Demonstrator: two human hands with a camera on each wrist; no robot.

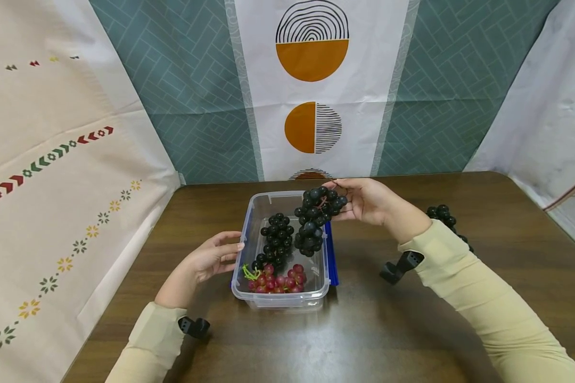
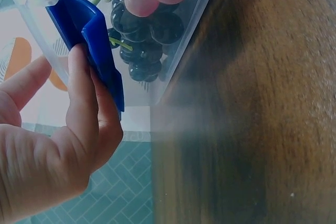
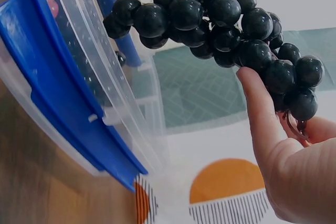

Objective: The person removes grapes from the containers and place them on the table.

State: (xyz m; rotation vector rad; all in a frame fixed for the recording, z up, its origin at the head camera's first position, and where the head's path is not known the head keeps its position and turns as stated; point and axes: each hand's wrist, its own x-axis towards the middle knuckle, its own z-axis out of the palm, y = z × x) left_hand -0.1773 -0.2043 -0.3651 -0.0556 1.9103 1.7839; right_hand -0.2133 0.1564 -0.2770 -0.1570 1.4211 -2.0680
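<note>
A clear plastic container [image 1: 287,302] with blue side latches stands on the table. Inside lie a bunch of black grapes [image 1: 278,236] and, at the near end, a bunch of red grapes [image 1: 280,282] with a green stem. My right hand [image 1: 364,202] pinches the stem of another bunch of black grapes [image 1: 316,213], which hangs over the container's right side. The right wrist view shows this bunch [image 3: 226,19] up close, beside a blue latch [image 3: 58,77]. My left hand [image 1: 215,258] rests against the container's left side, its fingers touching the blue latch [image 2: 97,40] there.
One more bunch of black grapes [image 1: 443,215] lies on the wooden table [image 1: 383,330] to the right, partly hidden by my right forearm. A patterned cloth [image 1: 311,90] hangs behind the table, and a white cloth [image 1: 76,159] stands along the left side.
</note>
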